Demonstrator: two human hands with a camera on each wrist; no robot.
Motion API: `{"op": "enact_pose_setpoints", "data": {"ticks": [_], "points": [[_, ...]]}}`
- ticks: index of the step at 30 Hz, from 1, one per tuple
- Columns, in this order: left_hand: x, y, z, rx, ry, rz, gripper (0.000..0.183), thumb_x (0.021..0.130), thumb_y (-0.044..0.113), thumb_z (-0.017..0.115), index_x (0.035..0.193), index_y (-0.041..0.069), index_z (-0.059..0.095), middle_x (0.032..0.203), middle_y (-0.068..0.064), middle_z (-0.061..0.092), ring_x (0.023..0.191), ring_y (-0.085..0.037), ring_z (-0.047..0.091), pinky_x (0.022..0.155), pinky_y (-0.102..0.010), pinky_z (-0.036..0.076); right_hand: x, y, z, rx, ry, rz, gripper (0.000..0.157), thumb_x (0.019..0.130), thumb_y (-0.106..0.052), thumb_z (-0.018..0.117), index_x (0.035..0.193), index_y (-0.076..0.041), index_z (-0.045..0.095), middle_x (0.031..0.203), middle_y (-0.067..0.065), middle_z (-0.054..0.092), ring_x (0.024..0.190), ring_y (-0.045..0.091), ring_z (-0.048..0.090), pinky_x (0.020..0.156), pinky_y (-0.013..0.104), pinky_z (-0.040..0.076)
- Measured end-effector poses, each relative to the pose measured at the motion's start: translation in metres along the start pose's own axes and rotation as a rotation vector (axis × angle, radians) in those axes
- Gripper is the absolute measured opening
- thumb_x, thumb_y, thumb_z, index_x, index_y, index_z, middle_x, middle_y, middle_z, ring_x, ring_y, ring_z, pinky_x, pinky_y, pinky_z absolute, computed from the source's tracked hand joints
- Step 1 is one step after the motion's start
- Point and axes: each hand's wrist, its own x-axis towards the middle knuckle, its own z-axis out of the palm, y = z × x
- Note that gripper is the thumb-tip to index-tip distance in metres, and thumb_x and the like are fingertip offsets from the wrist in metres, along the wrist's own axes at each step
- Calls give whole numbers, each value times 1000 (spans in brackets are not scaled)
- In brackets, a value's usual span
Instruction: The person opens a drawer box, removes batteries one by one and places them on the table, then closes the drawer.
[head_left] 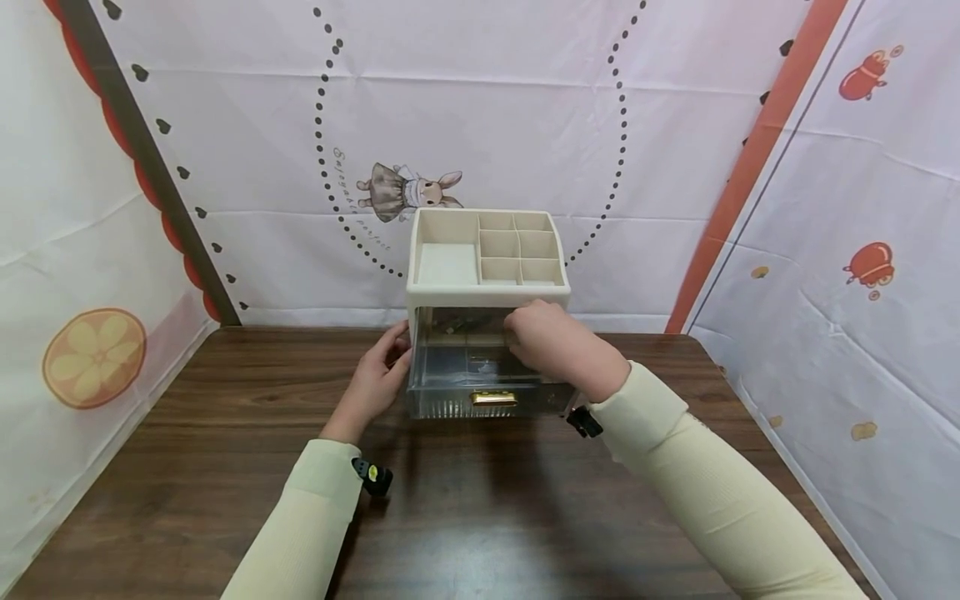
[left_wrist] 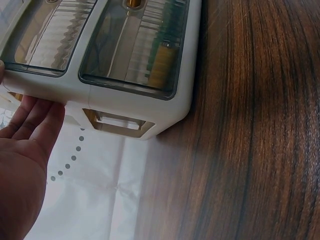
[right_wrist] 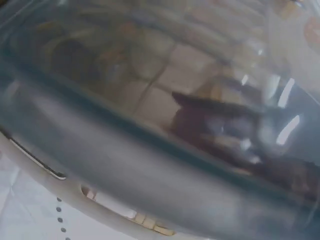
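A cream desktop organizer (head_left: 487, 296) stands on the table, with a divided tray on top. Below that tray a clear drawer (head_left: 442, 404) with a gold handle (head_left: 493, 399) is pulled out. My left hand (head_left: 378, 375) holds the organizer's left side; in the left wrist view its fingers (left_wrist: 37, 117) lie against the slotted side wall, a thumb tip at the image's left edge. My right hand (head_left: 551, 342) is bent down into the pulled-out drawer, fingertips hidden. I cannot tell what it holds. The right wrist view is blurred, looking through the drawer's clear wall (right_wrist: 165, 165).
Two lower drawers appear pushed in; one shows a green and yellow item (left_wrist: 162, 57) through its front. The brown wooden table (head_left: 480, 517) extends around the organizer. A printed white cloth (head_left: 480, 125) hangs behind it and at both sides.
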Motion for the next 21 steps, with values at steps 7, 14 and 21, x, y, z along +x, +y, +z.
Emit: {"op": "enact_pose_setpoints", "data": {"ticks": [7,14,21], "points": [[0,1,0,-1,2,-8,47,102,21,50,148,18,39,114,-16,62,104,-30,61,87,-47,49,6,0,8,-99,-18,39,10,85,-5,65,75,-6,67,72,10,67,62,22,59,59,42,51],[-1,0,1,3,6,-8,47,102,22,50,148,17,39,114,-16,62,104,-30,61,88,-47,49,6,1,10,5,-59,-9,29,92,6,53,107,-11,71,96,8,68,87,23,64,72,37,52],[0,1,1,-4,7,-8,47,102,22,51,148,18,40,114,-16,62,104,-30,61,87,-47,49,7,3,11,56,-80,-28,35,92,8,51,110,-13,72,109,3,72,101,23,66,86,37,54]]}}
